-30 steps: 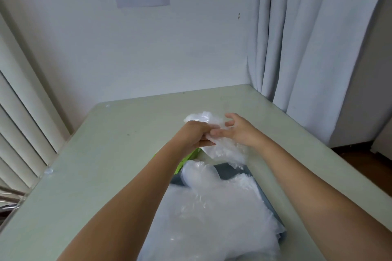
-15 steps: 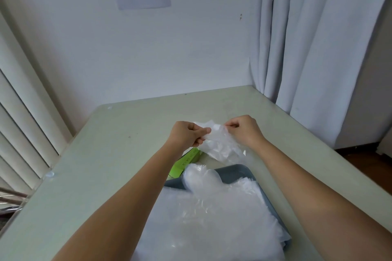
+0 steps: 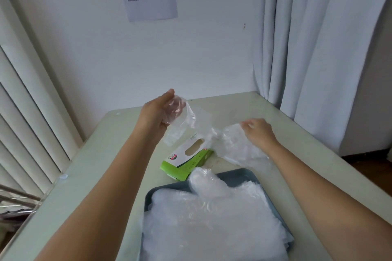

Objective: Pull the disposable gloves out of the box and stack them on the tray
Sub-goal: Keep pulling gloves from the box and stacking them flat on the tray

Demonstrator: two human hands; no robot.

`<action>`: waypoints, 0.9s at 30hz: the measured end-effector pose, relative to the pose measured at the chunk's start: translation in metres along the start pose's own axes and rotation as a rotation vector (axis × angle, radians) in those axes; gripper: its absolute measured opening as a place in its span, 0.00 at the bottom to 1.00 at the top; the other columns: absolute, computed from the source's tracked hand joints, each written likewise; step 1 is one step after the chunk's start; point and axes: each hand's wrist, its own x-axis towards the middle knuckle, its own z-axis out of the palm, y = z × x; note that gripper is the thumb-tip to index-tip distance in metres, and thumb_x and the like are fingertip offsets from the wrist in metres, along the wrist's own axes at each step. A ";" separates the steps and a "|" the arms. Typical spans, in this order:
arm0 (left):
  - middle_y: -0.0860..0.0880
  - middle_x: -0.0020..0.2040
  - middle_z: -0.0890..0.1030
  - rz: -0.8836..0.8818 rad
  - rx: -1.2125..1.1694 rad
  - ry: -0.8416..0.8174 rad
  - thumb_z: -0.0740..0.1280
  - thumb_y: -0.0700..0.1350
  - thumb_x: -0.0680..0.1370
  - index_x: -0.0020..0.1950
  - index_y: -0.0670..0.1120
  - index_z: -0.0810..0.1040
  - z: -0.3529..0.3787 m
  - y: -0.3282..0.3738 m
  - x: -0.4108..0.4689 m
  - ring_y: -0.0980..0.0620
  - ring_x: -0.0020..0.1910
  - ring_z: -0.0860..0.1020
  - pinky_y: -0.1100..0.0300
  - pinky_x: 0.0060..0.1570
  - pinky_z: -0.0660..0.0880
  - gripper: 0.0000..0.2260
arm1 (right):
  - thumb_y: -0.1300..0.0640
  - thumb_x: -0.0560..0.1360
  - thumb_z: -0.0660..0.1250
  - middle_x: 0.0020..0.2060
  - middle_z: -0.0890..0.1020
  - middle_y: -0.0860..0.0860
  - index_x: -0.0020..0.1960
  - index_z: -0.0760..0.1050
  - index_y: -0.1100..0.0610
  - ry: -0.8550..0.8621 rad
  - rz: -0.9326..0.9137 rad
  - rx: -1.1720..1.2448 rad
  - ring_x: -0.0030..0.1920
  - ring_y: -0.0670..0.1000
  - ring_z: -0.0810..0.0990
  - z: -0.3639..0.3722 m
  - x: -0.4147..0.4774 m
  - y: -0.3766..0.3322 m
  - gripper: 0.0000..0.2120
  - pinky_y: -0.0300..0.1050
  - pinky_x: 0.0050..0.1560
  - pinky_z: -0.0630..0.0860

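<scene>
Thin, crinkled, see-through glove film (image 3: 191,125) hangs in the air above the box (image 3: 186,160), stretched between both hands; whether it is one glove or two cannot be told. The left hand (image 3: 161,112), raised higher, has its fingers curled round one end. The right hand (image 3: 258,131) pinches the other end, lower and well apart.

The green-and-white cardboard box lies flat on the counter (image 3: 101,176), oval slot up, just beyond the blue-grey tray (image 3: 237,176). A glossy stack of gloves (image 3: 212,222) fills the tray and spills over its edges.

Bare counter lies left of the tray. Slatted blinds (image 3: 25,112) border the left edge and a pale curtain (image 3: 318,48) borders the right.
</scene>
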 end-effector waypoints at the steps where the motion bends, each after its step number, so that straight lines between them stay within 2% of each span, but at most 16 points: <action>1: 0.47 0.29 0.78 0.023 -0.005 -0.020 0.60 0.40 0.81 0.29 0.43 0.79 0.003 0.004 -0.002 0.54 0.32 0.79 0.64 0.41 0.74 0.21 | 0.39 0.78 0.58 0.61 0.76 0.54 0.63 0.75 0.56 0.045 -0.040 0.099 0.64 0.55 0.72 -0.012 -0.008 -0.015 0.25 0.49 0.64 0.68; 3: 0.44 0.30 0.79 0.045 -0.022 -0.031 0.61 0.39 0.81 0.29 0.40 0.80 0.010 0.011 -0.007 0.51 0.33 0.80 0.62 0.41 0.78 0.21 | 0.34 0.73 0.61 0.69 0.69 0.48 0.71 0.68 0.51 0.017 -0.159 0.383 0.69 0.47 0.66 -0.038 -0.033 -0.051 0.33 0.45 0.69 0.62; 5: 0.44 0.32 0.81 0.039 0.012 -0.011 0.62 0.40 0.80 0.39 0.35 0.81 0.017 0.015 -0.013 0.51 0.34 0.81 0.65 0.37 0.78 0.14 | 0.35 0.65 0.69 0.71 0.65 0.42 0.74 0.60 0.45 -0.161 -0.321 0.514 0.69 0.41 0.62 -0.056 -0.063 -0.085 0.42 0.41 0.69 0.59; 7: 0.45 0.34 0.83 0.017 0.067 0.008 0.63 0.41 0.80 0.45 0.34 0.80 0.025 0.015 -0.019 0.53 0.34 0.82 0.66 0.36 0.76 0.12 | 0.40 0.60 0.77 0.73 0.60 0.41 0.76 0.52 0.41 -0.286 -0.511 0.367 0.71 0.39 0.58 -0.059 -0.091 -0.109 0.51 0.37 0.69 0.56; 9: 0.47 0.34 0.83 -0.004 0.069 0.005 0.63 0.42 0.80 0.44 0.37 0.81 0.034 0.015 -0.029 0.54 0.32 0.80 0.66 0.35 0.74 0.11 | 0.49 0.63 0.80 0.75 0.55 0.42 0.76 0.45 0.40 -0.218 -0.683 0.118 0.75 0.42 0.51 -0.051 -0.110 -0.123 0.55 0.39 0.72 0.54; 10: 0.47 0.34 0.83 -0.020 0.039 -0.002 0.64 0.41 0.80 0.44 0.37 0.81 0.039 0.015 -0.034 0.54 0.32 0.79 0.66 0.34 0.75 0.10 | 0.54 0.66 0.78 0.76 0.53 0.44 0.77 0.44 0.40 -0.130 -0.735 0.024 0.76 0.45 0.49 -0.047 -0.115 -0.128 0.53 0.43 0.75 0.52; 12: 0.46 0.34 0.82 -0.056 -0.009 -0.031 0.64 0.40 0.80 0.45 0.37 0.80 0.045 0.018 -0.045 0.54 0.31 0.79 0.65 0.32 0.77 0.09 | 0.65 0.70 0.70 0.74 0.62 0.50 0.77 0.50 0.45 0.114 -0.787 -0.028 0.75 0.50 0.57 -0.043 -0.122 -0.134 0.44 0.48 0.76 0.47; 14: 0.47 0.34 0.80 -0.072 0.047 -0.047 0.64 0.42 0.80 0.44 0.39 0.79 0.047 0.023 -0.054 0.52 0.31 0.78 0.65 0.31 0.78 0.09 | 0.72 0.70 0.64 0.61 0.77 0.53 0.73 0.65 0.53 0.296 -0.749 0.011 0.63 0.52 0.74 -0.050 -0.122 -0.136 0.34 0.45 0.75 0.46; 15: 0.47 0.33 0.80 -0.057 0.105 -0.034 0.65 0.43 0.80 0.44 0.39 0.78 0.046 0.026 -0.059 0.52 0.31 0.78 0.64 0.32 0.78 0.09 | 0.72 0.70 0.62 0.54 0.82 0.53 0.67 0.73 0.55 0.315 -0.695 0.033 0.55 0.53 0.78 -0.057 -0.121 -0.138 0.27 0.43 0.74 0.51; 16: 0.48 0.33 0.81 -0.028 0.184 -0.008 0.66 0.46 0.79 0.44 0.40 0.77 0.044 0.030 -0.065 0.52 0.31 0.79 0.64 0.32 0.79 0.09 | 0.71 0.71 0.62 0.48 0.84 0.53 0.61 0.78 0.56 0.280 -0.629 0.061 0.49 0.53 0.80 -0.066 -0.124 -0.141 0.21 0.41 0.70 0.61; 17: 0.48 0.36 0.82 0.010 0.279 0.019 0.68 0.49 0.78 0.46 0.41 0.77 0.041 0.032 -0.067 0.53 0.32 0.80 0.64 0.33 0.79 0.11 | 0.69 0.73 0.62 0.45 0.85 0.52 0.56 0.80 0.56 0.188 -0.556 0.107 0.45 0.52 0.81 -0.075 -0.126 -0.143 0.16 0.40 0.60 0.71; 19: 0.50 0.46 0.82 0.118 0.469 0.009 0.71 0.59 0.73 0.50 0.45 0.78 0.031 0.036 -0.073 0.54 0.42 0.81 0.62 0.40 0.79 0.18 | 0.62 0.77 0.65 0.41 0.85 0.52 0.50 0.82 0.58 -0.083 -0.444 0.300 0.40 0.47 0.82 -0.094 -0.132 -0.149 0.07 0.37 0.42 0.73; 21: 0.54 0.57 0.79 0.226 0.660 -0.111 0.71 0.67 0.67 0.58 0.52 0.77 0.021 0.040 -0.078 0.56 0.56 0.78 0.61 0.49 0.76 0.27 | 0.59 0.78 0.65 0.40 0.85 0.56 0.50 0.81 0.63 -0.323 -0.388 0.480 0.36 0.48 0.82 -0.111 -0.136 -0.151 0.09 0.32 0.40 0.74; 23: 0.56 0.64 0.76 0.242 0.789 -0.286 0.71 0.68 0.66 0.64 0.57 0.74 0.014 0.042 -0.082 0.58 0.64 0.74 0.60 0.57 0.72 0.30 | 0.61 0.79 0.62 0.40 0.84 0.58 0.53 0.80 0.67 -0.480 -0.389 0.548 0.37 0.52 0.83 -0.124 -0.138 -0.149 0.11 0.35 0.42 0.77; 25: 0.53 0.61 0.79 0.193 0.816 -0.451 0.72 0.65 0.66 0.63 0.54 0.77 0.009 0.045 -0.087 0.54 0.63 0.76 0.53 0.64 0.72 0.29 | 0.62 0.80 0.60 0.40 0.84 0.58 0.55 0.78 0.68 -0.603 -0.396 0.554 0.39 0.53 0.83 -0.132 -0.142 -0.144 0.12 0.40 0.43 0.79; 27: 0.50 0.54 0.83 0.135 0.805 -0.574 0.73 0.61 0.67 0.55 0.51 0.81 0.009 0.045 -0.092 0.51 0.57 0.80 0.51 0.62 0.74 0.22 | 0.61 0.79 0.60 0.41 0.84 0.59 0.55 0.78 0.66 -0.707 -0.382 0.567 0.40 0.53 0.84 -0.137 -0.146 -0.139 0.12 0.43 0.46 0.80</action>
